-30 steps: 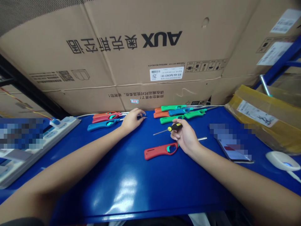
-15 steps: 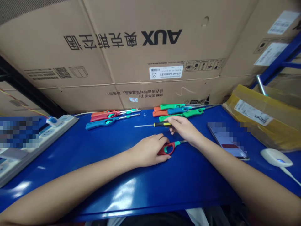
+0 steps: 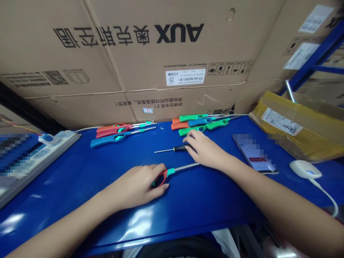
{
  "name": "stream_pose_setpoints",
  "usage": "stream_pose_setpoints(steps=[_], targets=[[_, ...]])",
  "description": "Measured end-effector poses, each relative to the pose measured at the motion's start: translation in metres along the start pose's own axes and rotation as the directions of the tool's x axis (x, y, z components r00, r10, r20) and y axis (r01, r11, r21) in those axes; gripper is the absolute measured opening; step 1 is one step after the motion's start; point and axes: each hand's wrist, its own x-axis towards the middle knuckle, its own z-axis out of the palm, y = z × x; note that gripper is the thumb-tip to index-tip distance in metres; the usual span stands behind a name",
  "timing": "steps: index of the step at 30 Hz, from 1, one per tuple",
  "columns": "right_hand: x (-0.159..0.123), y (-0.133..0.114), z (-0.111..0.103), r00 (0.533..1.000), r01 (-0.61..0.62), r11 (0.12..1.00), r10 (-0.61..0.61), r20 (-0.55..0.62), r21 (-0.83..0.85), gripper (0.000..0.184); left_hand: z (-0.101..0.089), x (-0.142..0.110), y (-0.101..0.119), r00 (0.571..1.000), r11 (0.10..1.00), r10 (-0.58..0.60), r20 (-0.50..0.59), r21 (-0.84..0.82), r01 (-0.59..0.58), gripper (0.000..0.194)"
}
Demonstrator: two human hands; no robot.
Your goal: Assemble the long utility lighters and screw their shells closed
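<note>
My left hand (image 3: pixel 138 187) is closed around the handle of a red gas lighter (image 3: pixel 170 172), whose teal collar and metal barrel point right; most of the handle is hidden under my palm. Behind it lies a small screwdriver (image 3: pixel 179 148) with a black and yellow handle, its thin shaft pointing left on the blue table (image 3: pixel 188 215). My right hand (image 3: pixel 206 148) is at the screwdriver's handle end with fingers apart, covering that end. The lighter's barrel tip reaches close to the right wrist.
Red and blue lighters (image 3: pixel 109 140) lie at the back left, green, orange and blue ones (image 3: pixel 192 117) at the back right. A phone (image 3: pixel 254 154), a white puck-shaped device (image 3: pixel 305 169), a taped parcel (image 3: pixel 298 125) and a power strip (image 3: pixel 59 147) flank them. Cardboard (image 3: pixel 134 71) stands behind.
My right hand has let go of the screwdriver, which now lies on the table. The left hand has moved left and nearer with the red lighter. The view has shifted slightly.
</note>
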Motion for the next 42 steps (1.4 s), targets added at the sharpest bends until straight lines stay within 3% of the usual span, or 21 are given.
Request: stream_pose_setpoints(steps=[2,4,6,7,11,16,19,23,29,31,35,42], targets=[[-0.003,-0.010,-0.006,0.999,0.046,0.999,-0.047,-0.014,-0.028,0.026,0.004,0.001,-0.001,1.000,1.000,0.009,-0.019,0.014,-0.009,0.025],[-0.007,-0.023,-0.009,0.975,0.219,0.976,-0.218,0.047,-0.013,0.036,0.008,0.002,0.000,0.999,1.000,0.012,-0.038,0.020,-0.012,0.025],[-0.012,-0.037,-0.007,0.895,0.387,0.922,-0.382,0.231,0.026,0.042,0.011,0.000,0.003,0.999,1.000,0.002,-0.036,0.004,-0.002,0.024],[-0.014,-0.042,-0.004,0.868,0.422,0.907,-0.402,0.291,-0.005,0.043,0.012,-0.002,0.004,1.000,1.000,-0.002,-0.023,-0.009,0.002,0.024],[-0.020,-0.055,0.003,0.827,0.433,0.899,-0.368,0.424,-0.065,0.039,0.003,-0.009,0.011,0.996,0.992,-0.023,0.083,-0.125,0.033,0.024],[-0.023,-0.061,-0.012,0.809,0.462,0.886,-0.399,0.431,-0.048,0.029,-0.016,-0.017,0.017,0.960,0.920,-0.046,0.275,-0.363,0.148,0.037],[-0.028,-0.067,-0.023,0.788,0.464,0.886,-0.411,0.459,-0.003,0.024,-0.026,-0.020,0.021,0.928,0.861,-0.056,0.369,-0.452,0.232,0.040],[-0.032,-0.075,-0.034,0.759,0.440,0.897,-0.390,0.521,0.029,0.023,-0.033,-0.022,0.025,0.876,0.688,0.013,0.482,-0.640,0.342,0.036],[-0.030,-0.078,-0.030,0.746,0.390,0.909,-0.404,0.530,0.144,0.026,-0.029,-0.020,0.024,0.765,0.549,0.045,0.642,-0.656,0.518,0.036],[-0.030,-0.077,-0.020,0.755,0.391,0.909,-0.406,0.516,0.144,0.024,-0.027,-0.016,0.022,0.737,0.519,0.025,0.675,-0.639,0.568,0.034],[-0.027,-0.070,-0.007,0.756,0.413,0.904,-0.405,0.515,0.105,0.020,-0.021,-0.008,0.015,0.747,0.484,0.016,0.665,-0.659,0.576,0.035],[-0.023,-0.064,-0.017,0.775,0.445,0.892,-0.426,0.467,0.076,0.023,-0.020,-0.004,0.009,0.713,0.319,0.090,0.695,-0.699,0.641,0.035]])
